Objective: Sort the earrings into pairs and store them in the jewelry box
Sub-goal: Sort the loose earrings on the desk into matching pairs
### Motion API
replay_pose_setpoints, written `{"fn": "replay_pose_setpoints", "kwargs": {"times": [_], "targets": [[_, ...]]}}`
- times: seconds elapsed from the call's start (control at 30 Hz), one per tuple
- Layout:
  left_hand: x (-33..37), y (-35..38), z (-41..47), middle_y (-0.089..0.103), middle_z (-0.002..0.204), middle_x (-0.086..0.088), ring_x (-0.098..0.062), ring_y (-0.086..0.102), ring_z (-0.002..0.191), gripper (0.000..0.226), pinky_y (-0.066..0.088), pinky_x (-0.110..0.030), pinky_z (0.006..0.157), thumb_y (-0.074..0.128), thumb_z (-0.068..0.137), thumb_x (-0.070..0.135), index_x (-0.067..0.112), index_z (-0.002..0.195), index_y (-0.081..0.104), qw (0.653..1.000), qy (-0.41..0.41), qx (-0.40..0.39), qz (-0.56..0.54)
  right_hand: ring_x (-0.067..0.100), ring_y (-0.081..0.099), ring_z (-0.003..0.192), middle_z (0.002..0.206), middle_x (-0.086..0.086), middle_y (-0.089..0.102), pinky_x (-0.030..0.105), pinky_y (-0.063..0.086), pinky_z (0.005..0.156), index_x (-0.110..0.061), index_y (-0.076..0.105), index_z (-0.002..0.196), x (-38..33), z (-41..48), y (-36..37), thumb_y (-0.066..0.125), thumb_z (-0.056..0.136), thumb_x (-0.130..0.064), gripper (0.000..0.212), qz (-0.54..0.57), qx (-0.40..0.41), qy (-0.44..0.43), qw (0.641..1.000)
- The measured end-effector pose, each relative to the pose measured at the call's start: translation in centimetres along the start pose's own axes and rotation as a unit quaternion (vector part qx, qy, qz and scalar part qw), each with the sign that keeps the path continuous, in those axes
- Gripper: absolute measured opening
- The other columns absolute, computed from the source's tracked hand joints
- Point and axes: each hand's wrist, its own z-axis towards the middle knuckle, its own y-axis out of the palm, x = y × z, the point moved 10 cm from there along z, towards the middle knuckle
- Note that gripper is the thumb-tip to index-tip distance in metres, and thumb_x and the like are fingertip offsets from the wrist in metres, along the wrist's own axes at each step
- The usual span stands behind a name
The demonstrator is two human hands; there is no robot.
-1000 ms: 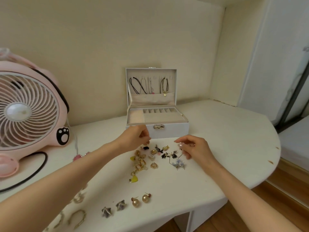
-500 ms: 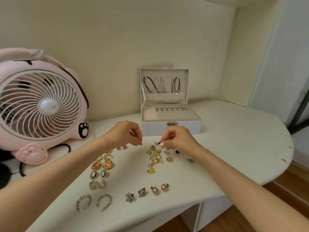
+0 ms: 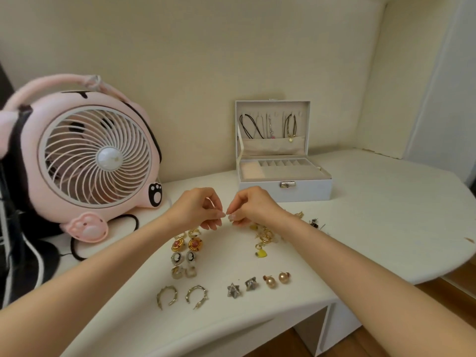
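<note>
Mid-pairing: left hand (image 3: 198, 210) and right hand (image 3: 255, 207) pinched tiny earring (image 3: 227, 214) before jewelry box (image 3: 283, 191); next likely needs its match.

- jewelry box (image 3: 283, 193): white, lid upright and open with necklaces hanging inside, beige tray below; stands at the back.
- Paired earrings laid out in front: gold hoops (image 3: 168, 288), silver stars (image 3: 233, 290), gold pearl studs (image 3: 271, 282), red-gold rounds (image 3: 195, 244), cameos (image 3: 176, 258).
- unsorted pile (image 3: 265, 239) with a yellow heart (image 3: 261, 253), lying before the box.
- small earring (image 3: 227, 214): pinched between the left hand (image 3: 198, 210) and the right hand (image 3: 253, 206); its details are unclear.
</note>
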Motion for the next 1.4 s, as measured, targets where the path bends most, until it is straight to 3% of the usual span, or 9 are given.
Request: {"fn": "replay_pose_setpoints", "kwargs": {"times": [0.07, 0.17, 0.4, 0.53, 0.7, 0.93, 1.13, 1.3, 1.4], "targets": [[-0.4, -0.2, -0.2, 0.071, 0.080, -0.018, -0.023, 0.070, 0.067, 0.009, 0.049, -0.018, 0.050, 0.066, 0.081, 0.001, 0.002, 0.086, 0.058, 1.000, 0.003, -0.006, 0.000, 0.013, 0.064, 0.080, 0.080, 0.008, 0.070, 0.023, 0.051, 0.077, -0.010, 0.071, 0.085, -0.4, 0.3, 0.3, 0.069, 0.075, 0.004, 0.017, -0.035, -0.001, -0.011, 0.999], [-0.6, -0.6, -0.5, 0.072, 0.080, -0.014, -0.019, 0.069, 0.068, 0.009, 0.047, -0.016, 0.049, 0.067, 0.081, 0.003, 0.004, 0.085, 0.059, 1.000, 0.005, -0.008, 0.018, 0.008, 0.062, 0.077, 0.083, 0.007, 0.070, 0.015, 0.048, 0.068, -0.008, 0.074, 0.095, -0.6, 0.4, 1.0, 0.067, 0.076, 0.004, 0.023, -0.041, -0.014, -0.009, 0.999], [-0.9, -1.0, -0.9, 0.070, 0.080, -0.010, 0.004, 0.059, 0.051, 0.016, 0.042, -0.012, 0.046, 0.069, 0.080, 0.011, 0.000, 0.087, 0.059, 1.000, -0.005, 0.010, 0.023, 0.026, 0.070, 0.073, 0.080, 0.018, 0.071, 0.023, 0.058, 0.066, 0.003, 0.072, 0.085, -0.6, 0.2, 1.3, 0.068, 0.079, 0.006, 0.008, 0.030, -0.020, 0.003, 0.999], [-0.6, -1.1, -0.9, 0.068, 0.073, -0.003, 0.004, 0.056, 0.050, 0.006, 0.042, -0.019, 0.052, 0.068, 0.080, 0.012, 0.008, 0.083, 0.064, 0.999, 0.018, 0.004, 0.045, 0.019, 0.067, 0.066, 0.073, 0.011, 0.069, 0.019, 0.055, 0.058, 0.001, 0.072, 0.086, -1.0, 0.0, 1.1, 0.068, 0.080, 0.003, 0.007, 0.021, -0.012, 0.003, 1.000], [-0.4, -0.8, -0.8, 0.060, 0.065, 0.012, 0.003, 0.056, 0.052, 0.011, 0.040, -0.008, 0.054, 0.071, 0.078, 0.008, 0.014, 0.086, 0.066, 0.988, 0.040, -0.014, 0.146, 0.012, 0.065, 0.062, 0.072, 0.007, 0.068, 0.017, 0.052, 0.057, -0.004, 0.072, 0.085, -1.0, -0.1, 1.0, 0.066, 0.081, 0.004, 0.010, -0.001, -0.024, -0.009, 1.000], [0.1, -0.4, -0.6, 0.058, 0.070, 0.015, -0.007, 0.056, 0.069, 0.011, 0.047, -0.027, 0.074, 0.070, 0.076, 0.007, 0.015, 0.081, 0.066, 0.965, 0.059, -0.011, 0.257, 0.022, 0.068, 0.068, 0.075, 0.012, 0.069, 0.021, 0.054, 0.057, -0.004, 0.067, 0.091, 0.0, -0.6, 1.4, 0.060, 0.080, 0.013, 0.021, 0.037, -0.049, 0.004, 0.998], [0.4, 0.2, -0.7, 0.068, 0.078, 0.003, -0.009, 0.060, 0.071, 0.021, 0.050, -0.029, 0.076, 0.071, 0.075, 0.002, 0.013, 0.088, 0.059, 0.974, 0.053, -0.022, 0.219, 0.017, 0.068, 0.073, 0.080, 0.012, 0.070, 0.022, 0.056, 0.067, -0.011, 0.066, 0.086, 0.1, -0.4, 1.8, 0.062, 0.080, 0.010, 0.023, 0.011, -0.055, -0.007, 0.998], [0.5, 0.8, -0.8, 0.073, 0.086, -0.003, -0.010, 0.063, 0.074, 0.020, 0.050, -0.027, 0.078, 0.072, 0.074, 0.003, 0.009, 0.088, 0.060, 0.972, 0.061, -0.042, 0.221, 0.023, 0.068, 0.069, 0.081, 0.017, 0.070, 0.022, 0.055, 0.060, -0.005, 0.063, 0.096, 0.3, -0.2, 2.3, 0.057, 0.081, 0.014, 0.024, 0.033, -0.074, -0.005, 0.997], [0.2, 1.0, -0.8, 0.073, 0.085, -0.004, -0.006, 0.062, 0.068, 0.027, 0.047, -0.016, 0.069, 0.072, 0.074, 0.003, 0.008, 0.097, 0.058, 0.979, 0.039, -0.051, 0.192, 0.021, 0.068, 0.066, 0.078, 0.014, 0.069, 0.023, 0.056, 0.060, -0.003, 0.059, 0.102, 0.3, -0.2, 2.8, 0.057, 0.082, 0.014, 0.027, 0.042, -0.101, 0.001, 0.994]]}}
